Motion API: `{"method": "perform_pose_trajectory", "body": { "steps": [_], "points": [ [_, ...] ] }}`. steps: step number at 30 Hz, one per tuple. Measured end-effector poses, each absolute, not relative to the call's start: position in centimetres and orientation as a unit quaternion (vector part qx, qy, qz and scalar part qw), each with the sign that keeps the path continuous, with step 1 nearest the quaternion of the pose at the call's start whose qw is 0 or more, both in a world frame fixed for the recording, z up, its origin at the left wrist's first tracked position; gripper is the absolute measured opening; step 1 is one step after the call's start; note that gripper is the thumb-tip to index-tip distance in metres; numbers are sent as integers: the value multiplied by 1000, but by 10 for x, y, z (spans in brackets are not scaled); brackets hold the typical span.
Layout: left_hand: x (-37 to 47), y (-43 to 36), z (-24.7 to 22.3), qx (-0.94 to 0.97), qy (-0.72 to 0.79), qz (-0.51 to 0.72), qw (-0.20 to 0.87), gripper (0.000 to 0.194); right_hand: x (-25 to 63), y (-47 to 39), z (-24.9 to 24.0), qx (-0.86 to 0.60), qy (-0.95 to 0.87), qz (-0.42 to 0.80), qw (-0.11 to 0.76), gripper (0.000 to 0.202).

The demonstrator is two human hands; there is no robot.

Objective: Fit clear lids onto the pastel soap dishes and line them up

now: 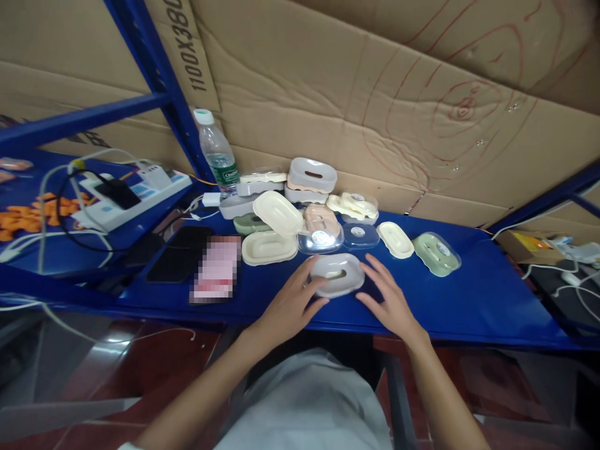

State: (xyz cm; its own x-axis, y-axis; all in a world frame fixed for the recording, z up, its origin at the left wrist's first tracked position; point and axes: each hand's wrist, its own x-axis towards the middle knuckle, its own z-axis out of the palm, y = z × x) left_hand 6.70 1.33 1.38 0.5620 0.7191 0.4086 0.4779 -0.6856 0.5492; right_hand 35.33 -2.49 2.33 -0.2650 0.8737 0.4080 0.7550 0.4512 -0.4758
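A pale grey soap dish (pixel 344 289) with an oval slot in its floor sits near the front edge of the blue shelf, between my two hands. My left hand (pixel 291 306) is at its left end, fingers spread and fingertips at the rim. On the other side, my right hand (pixel 388 299) has its fingers apart around the right end; whether it touches the rim I cannot tell. Just behind lie a clear lid (pixel 360 235), a peach dish (pixel 322 220) with a clear cover, and a cream tray (pixel 395 240). A green dish (pixel 432 255) under a clear lid stands to the right.
Stacked grey dishes (pixel 313 175) and cream trays (pixel 269 249) fill the back middle. A water bottle (pixel 219 153) stands behind them. To the left are a phone (pixel 215 269), a black flat object (pixel 175 253) and a power strip (pixel 135 200). Cardboard (pixel 328 81) walls the back.
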Motion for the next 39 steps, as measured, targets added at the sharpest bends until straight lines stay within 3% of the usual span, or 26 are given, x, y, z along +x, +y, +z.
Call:
{"method": "perform_pose_trajectory", "body": {
  "steps": [3, 7, 13, 16, 22, 25, 31, 35, 39],
  "points": [
    [74, 24, 12, 864, 365, 296, 178, 34, 351, -11, 19, -486, -833, 82, 254, 61],
    [63, 24, 6, 859, 374, 288, 196, 41, 340, -8, 14, -465, -851, 37, 239, 48],
    [44, 14, -3, 851, 395, 295, 183, 36, 332, -13, 21, -427, -882, 38, 197, 50],
    [42, 13, -2, 855, 406, 280, 161, 37, 348, 10, 24, -472, -857, 57, 199, 54],
    [38, 10, 1, 846, 397, 294, 201, 33, 383, 36, 15, -589, -792, -22, 162, 66],
    [37, 9, 3, 834, 407, 288, 235, 49, 394, 20, 12, -590, -788, -32, 171, 58],
    [38, 10, 3, 814, 430, 277, 276, 85, 370, -17, 23, -574, -763, 51, 292, 50],
    [37, 11, 0, 812, 426, 281, 282, 98, 322, -32, 25, -477, -844, 55, 238, 59],
    [35, 11, 1, 810, 419, 287, 294, 96, 308, -34, 22, -446, -871, 13, 208, 66]
  ]
}}
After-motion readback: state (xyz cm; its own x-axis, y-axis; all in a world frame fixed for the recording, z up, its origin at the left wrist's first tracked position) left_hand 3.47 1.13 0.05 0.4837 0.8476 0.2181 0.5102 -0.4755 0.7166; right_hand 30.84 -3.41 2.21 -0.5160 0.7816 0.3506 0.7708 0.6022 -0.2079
